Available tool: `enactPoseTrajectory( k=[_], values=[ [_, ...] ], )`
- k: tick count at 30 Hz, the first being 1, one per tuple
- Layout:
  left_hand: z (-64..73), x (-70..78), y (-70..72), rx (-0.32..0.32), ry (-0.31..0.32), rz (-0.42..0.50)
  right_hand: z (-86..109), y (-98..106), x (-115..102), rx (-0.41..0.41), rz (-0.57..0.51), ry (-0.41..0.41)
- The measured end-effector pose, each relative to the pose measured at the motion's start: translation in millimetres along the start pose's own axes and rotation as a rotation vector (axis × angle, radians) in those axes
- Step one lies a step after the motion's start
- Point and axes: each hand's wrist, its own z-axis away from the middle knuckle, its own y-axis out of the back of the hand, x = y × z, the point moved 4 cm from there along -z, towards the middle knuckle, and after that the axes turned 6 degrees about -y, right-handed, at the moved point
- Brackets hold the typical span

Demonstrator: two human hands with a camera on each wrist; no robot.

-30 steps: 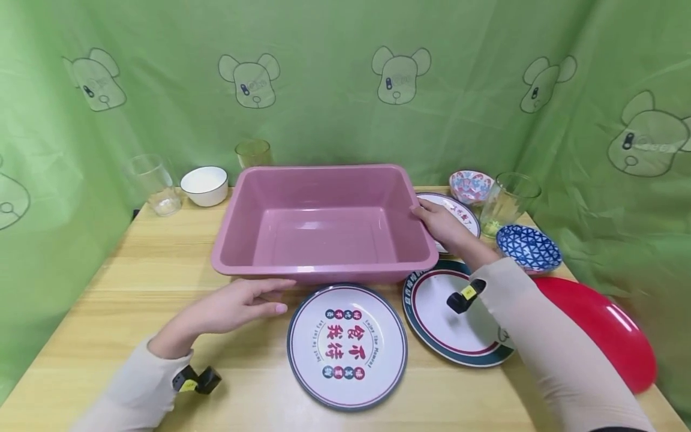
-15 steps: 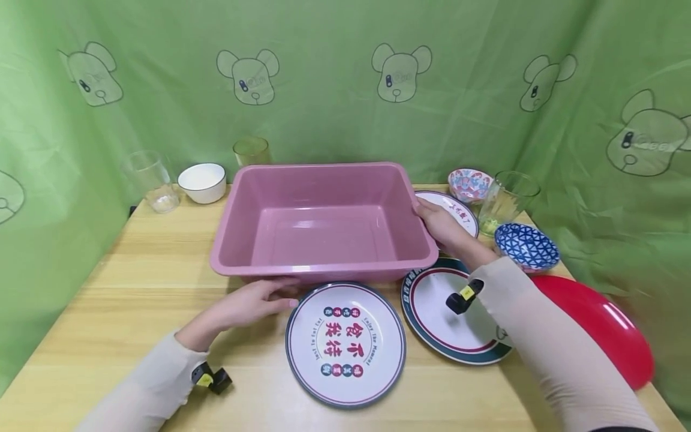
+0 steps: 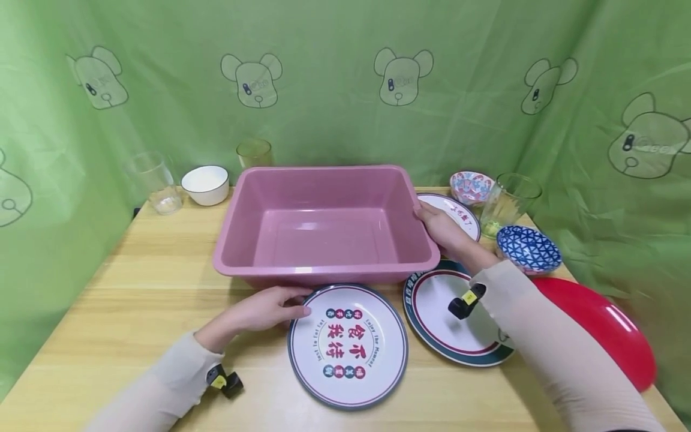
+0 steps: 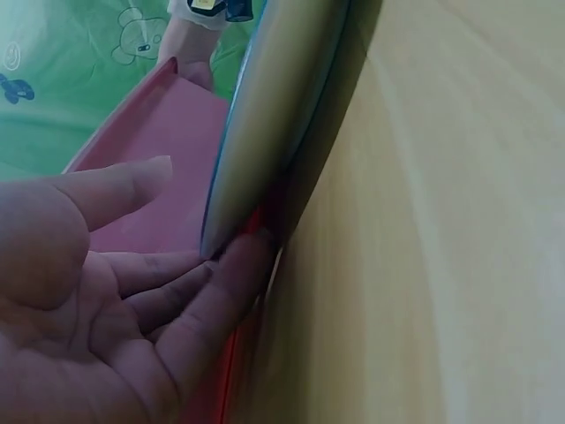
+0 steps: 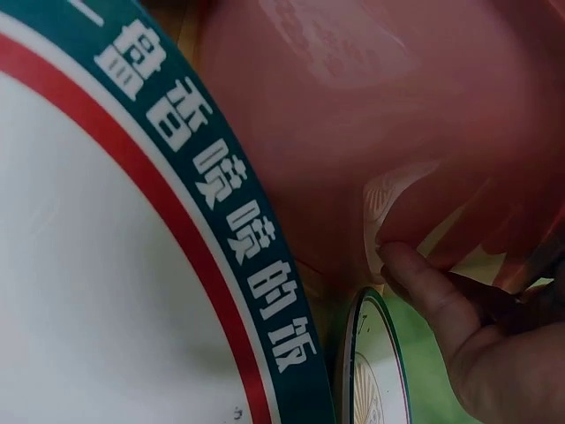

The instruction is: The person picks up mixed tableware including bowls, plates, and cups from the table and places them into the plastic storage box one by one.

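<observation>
Since the earlier frame, the left hand (image 3: 270, 309) has slid a little to the right, and its thumb now lies over the near-left edge of the white plate with red lettering (image 3: 348, 345). Its fingers are fairly straight and loosely spread; the left wrist view shows the fingertips at the underside of the plate's rim, with the thumb apart from it. The right hand (image 3: 445, 231) has hardly shifted: it grips the right rim of the pink basin (image 3: 326, 240), a digit meeting the basin's outer wall in the right wrist view.

That basin stands just behind the lettered plate, at the middle of the wooden tabletop (image 3: 135, 288). Below the right forearm is a plate with a dark green rim (image 3: 442, 318), partly hidden by the basin's corner, and farther right a red dish (image 3: 599, 333). Behind them are a blue-and-white bowl (image 3: 529, 247), a clear glass (image 3: 507, 201), a pink-and-blue bowl (image 3: 471, 187) and another white plate (image 3: 456, 213).

Far left are 2 glasses, 1 clear (image 3: 159, 183) and 1 yellowish (image 3: 255, 153), with a white bowl (image 3: 206, 186) between them. Green curtain (image 3: 324, 108) hangs behind.
</observation>
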Motion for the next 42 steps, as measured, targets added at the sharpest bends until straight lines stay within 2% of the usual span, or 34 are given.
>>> enactPoseTrajectory(
  k=[8,16,21,28,32,39,42],
  values=[
    [-8.5,-2.4,-8.1,0.008,0.021,0.042,2.4,2,-1,0.004,0.017,0.027],
    [-10.5,-2.0,-12.0,0.028,0.086,0.139,5.5,2,-5,0.006,0.052,0.03],
    [-7.3,0.2,-8.3,0.034,0.071,0.18,3.2,3,-2,0.01,0.064,0.032],
    [4.3,12.4,0.4,0.066,0.057,0.271,2.6,1,-3,0.009,0.062,0.031],
    [9.8,20.8,2.1,0.073,0.05,0.273,3.3,0,-3,0.009,0.063,0.024],
    [19.0,33.7,7.5,0.072,0.024,0.171,4.0,2,-1,0.021,0.081,0.021],
    [22.3,37.4,10.4,0.06,0.011,0.158,4.1,2,-1,0.024,0.086,0.022]
  ],
)
